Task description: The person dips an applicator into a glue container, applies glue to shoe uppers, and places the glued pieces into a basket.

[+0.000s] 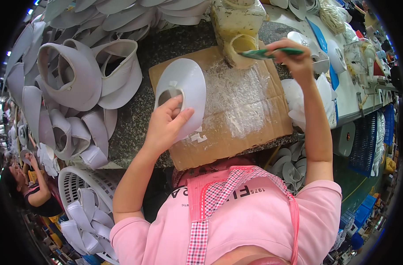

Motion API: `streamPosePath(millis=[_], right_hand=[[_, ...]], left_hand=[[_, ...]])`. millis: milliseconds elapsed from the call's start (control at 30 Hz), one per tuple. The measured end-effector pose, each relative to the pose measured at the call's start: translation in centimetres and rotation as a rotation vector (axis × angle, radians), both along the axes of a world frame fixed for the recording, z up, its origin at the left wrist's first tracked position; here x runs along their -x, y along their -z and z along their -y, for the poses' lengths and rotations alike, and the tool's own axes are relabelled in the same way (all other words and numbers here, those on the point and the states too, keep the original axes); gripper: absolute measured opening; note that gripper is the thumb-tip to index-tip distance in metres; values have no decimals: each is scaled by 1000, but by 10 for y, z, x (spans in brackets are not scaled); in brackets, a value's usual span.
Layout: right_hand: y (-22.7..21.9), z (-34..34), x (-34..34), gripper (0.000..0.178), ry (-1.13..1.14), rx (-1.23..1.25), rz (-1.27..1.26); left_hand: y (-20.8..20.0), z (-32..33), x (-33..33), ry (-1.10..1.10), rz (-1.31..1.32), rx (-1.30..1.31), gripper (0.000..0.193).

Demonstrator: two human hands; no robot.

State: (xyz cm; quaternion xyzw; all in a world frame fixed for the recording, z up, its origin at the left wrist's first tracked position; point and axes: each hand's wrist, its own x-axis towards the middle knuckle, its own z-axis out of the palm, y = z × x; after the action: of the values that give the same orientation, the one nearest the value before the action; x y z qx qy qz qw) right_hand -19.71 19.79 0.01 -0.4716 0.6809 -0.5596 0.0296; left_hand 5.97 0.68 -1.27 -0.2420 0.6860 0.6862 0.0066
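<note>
My left hand (pixel 165 123) grips a white oval visor-shaped piece (pixel 190 81) by the edge of its opening, with fingers in the hole and the thumb on the face. The piece tilts over the left part of a cardboard sheet (pixel 276 117), whose middle is smeared with whitish residue. In my right hand (pixel 295 56) is a green-handled brush (pixel 264 54). Its tip reaches the round mouth of a stained, yellowish glue container (pixel 236 24) at the cardboard's far edge. Small white scraps (pixel 198 137) lie near my left wrist.
Stacked white visor pieces (pixel 68 79) crowd the left and far side of the dark speckled table (pixel 130 128). A white basket (pixel 68 176) of white strips stands at lower left. White plastic (pixel 312 104) lies right of the cardboard. Another person (pixel 33 190) sits far left.
</note>
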Motion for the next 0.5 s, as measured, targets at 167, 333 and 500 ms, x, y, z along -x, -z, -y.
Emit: streamPosePath(millis=[167,333,500], right_hand=[[7,-21,-18,15,68,-99,350],[2,38,-81,12,-196,198,512],[19,38,-107,14,-409,31,254]], left_hand=[[-8,0,12,38,65,-272,76],[-6,-2,13,19,28,-454,102],[-2,0,8,-101,-73,-553,102]])
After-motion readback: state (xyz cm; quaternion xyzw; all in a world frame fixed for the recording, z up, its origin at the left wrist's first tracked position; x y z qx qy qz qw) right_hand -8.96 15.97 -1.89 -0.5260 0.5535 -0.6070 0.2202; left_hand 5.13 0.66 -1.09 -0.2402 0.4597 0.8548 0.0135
